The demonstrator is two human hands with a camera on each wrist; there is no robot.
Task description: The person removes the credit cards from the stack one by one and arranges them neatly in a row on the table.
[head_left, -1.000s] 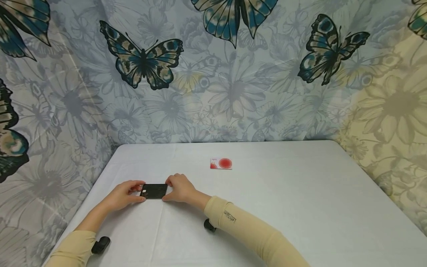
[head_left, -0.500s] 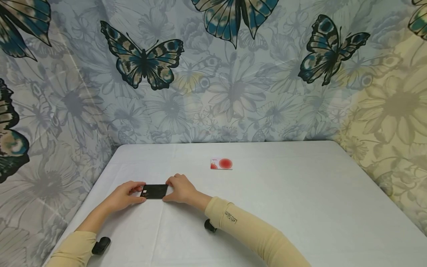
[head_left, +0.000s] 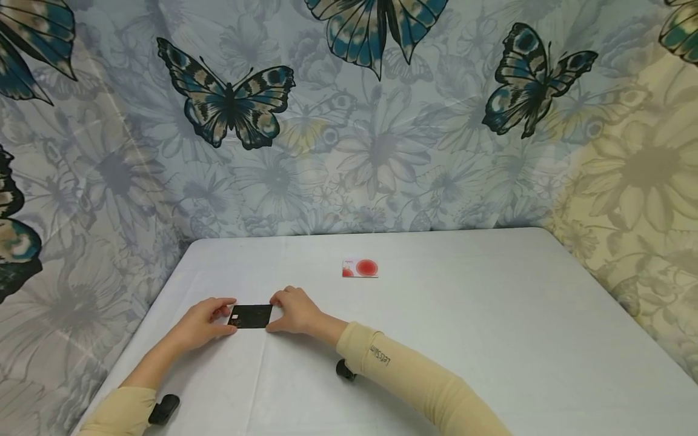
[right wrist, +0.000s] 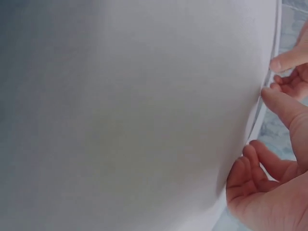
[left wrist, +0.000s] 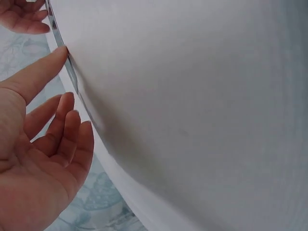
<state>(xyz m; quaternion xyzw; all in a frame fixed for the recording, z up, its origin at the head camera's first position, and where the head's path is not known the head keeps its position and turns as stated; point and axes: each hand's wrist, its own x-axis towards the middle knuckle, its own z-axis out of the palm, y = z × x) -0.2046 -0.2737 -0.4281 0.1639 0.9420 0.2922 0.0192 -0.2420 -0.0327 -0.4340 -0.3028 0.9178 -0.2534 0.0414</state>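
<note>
A flat black card (head_left: 251, 317) with a small white mark near its left end lies on the left part of the white table. My left hand (head_left: 203, 325) holds its left end, thumb at the near corner and index finger at the far one. My right hand (head_left: 297, 310) holds the right end in the same way. Seen from the left wrist, the left thumb (left wrist: 48, 70) touches a thin edge, and the other fingers curl loosely. The right wrist view shows the right thumb (right wrist: 284, 106) against that edge too. The card's underside is hidden.
A red and white card (head_left: 360, 268) lies farther back on the white table (head_left: 463, 315), right of the hands. Black wrist cameras (head_left: 163, 410) sit under both forearms. A butterfly-patterned cloth (head_left: 382, 169) hangs behind the table.
The head view has tilted slightly. Both hands stay at the black card's ends, with no clear movement over the table.
</note>
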